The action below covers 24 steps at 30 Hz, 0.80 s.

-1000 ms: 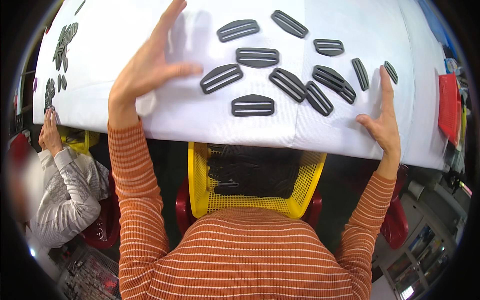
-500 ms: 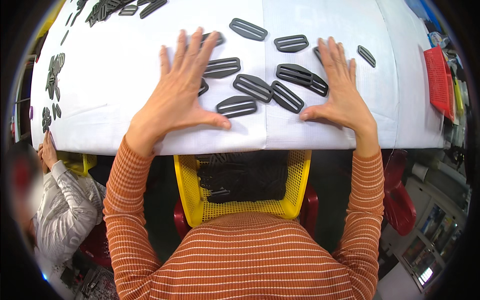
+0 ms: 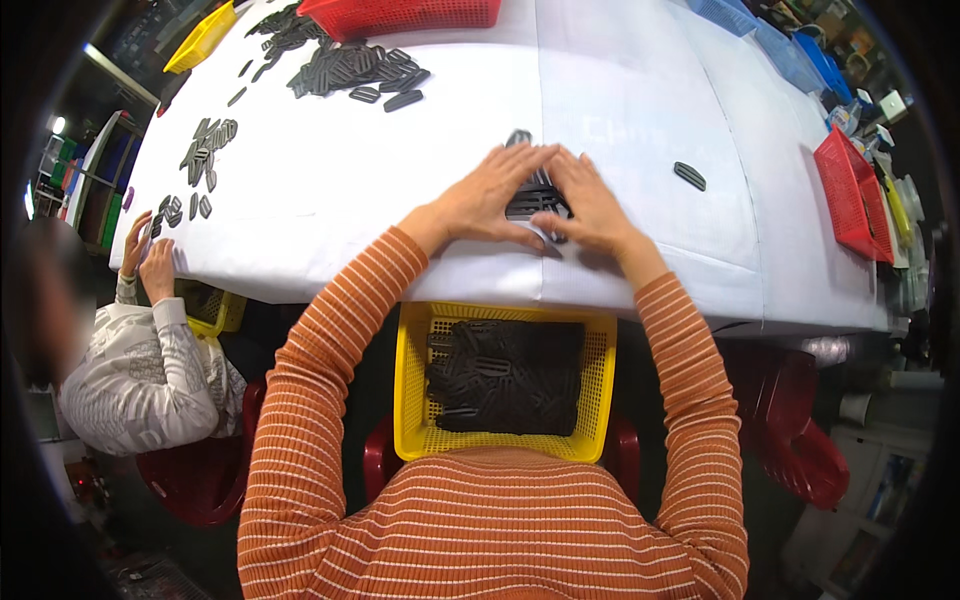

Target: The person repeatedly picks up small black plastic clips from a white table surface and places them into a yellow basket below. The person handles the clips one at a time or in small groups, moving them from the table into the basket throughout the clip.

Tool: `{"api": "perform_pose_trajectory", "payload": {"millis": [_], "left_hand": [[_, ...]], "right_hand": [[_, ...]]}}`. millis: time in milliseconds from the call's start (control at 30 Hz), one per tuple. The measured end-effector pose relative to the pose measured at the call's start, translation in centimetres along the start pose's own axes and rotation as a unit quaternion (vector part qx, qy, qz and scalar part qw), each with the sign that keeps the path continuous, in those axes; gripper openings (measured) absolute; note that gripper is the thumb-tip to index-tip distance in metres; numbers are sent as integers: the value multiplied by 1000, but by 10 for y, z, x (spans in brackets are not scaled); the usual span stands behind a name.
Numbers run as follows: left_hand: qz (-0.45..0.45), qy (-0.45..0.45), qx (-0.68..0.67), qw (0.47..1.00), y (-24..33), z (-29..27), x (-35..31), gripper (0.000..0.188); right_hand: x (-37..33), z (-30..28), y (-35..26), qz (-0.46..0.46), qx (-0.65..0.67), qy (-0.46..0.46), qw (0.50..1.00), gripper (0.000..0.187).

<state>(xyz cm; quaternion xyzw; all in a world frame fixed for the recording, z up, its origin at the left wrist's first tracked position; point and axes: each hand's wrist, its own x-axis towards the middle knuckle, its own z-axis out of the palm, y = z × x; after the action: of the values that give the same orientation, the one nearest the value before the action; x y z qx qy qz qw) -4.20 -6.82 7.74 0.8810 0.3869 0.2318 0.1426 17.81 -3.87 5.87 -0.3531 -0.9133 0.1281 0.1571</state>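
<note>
Black plastic strap slider buckles [image 3: 533, 203] lie bunched on the white-covered table, near its front edge. My left hand [image 3: 475, 207] cups the pile from the left, fingers stretched forward and thumb apart. From the right, my right hand [image 3: 592, 208] closes the ring, its fingers extended and its thumb across the near buckles. The fingertips of both hands meet beyond the pile and hide part of it. Past them, one buckle [image 3: 518, 138] pokes out. A lone buckle [image 3: 690, 176] lies well to the right of my right hand.
Below the table edge, a yellow basket [image 3: 405, 400] holds many black buckles. More buckles [image 3: 355, 72] are heaped at the far left by a red basket [image 3: 400, 18]. A co-worker's hands [image 3: 150, 262] handle buckles at the left. Another red basket [image 3: 850, 195] stands at the right edge.
Both hands have moved inward from wide apart to fingertips meeting. The buckles spread between them are now gathered into a tight pile. The view has shifted, showing more of the table's far side.
</note>
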Motion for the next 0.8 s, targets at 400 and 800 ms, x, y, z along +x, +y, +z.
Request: {"api": "perform_pose_trajectory", "payload": {"millis": [400, 800], "left_hand": [[-80, 116, -211, 967, 150, 30, -147, 76], [-379, 424, 103, 816, -265, -161, -139, 62]], "right_hand": [[-146, 20, -133, -71, 120, 49, 989, 71], [78, 32, -50, 3, -5, 36, 999, 84]]}}
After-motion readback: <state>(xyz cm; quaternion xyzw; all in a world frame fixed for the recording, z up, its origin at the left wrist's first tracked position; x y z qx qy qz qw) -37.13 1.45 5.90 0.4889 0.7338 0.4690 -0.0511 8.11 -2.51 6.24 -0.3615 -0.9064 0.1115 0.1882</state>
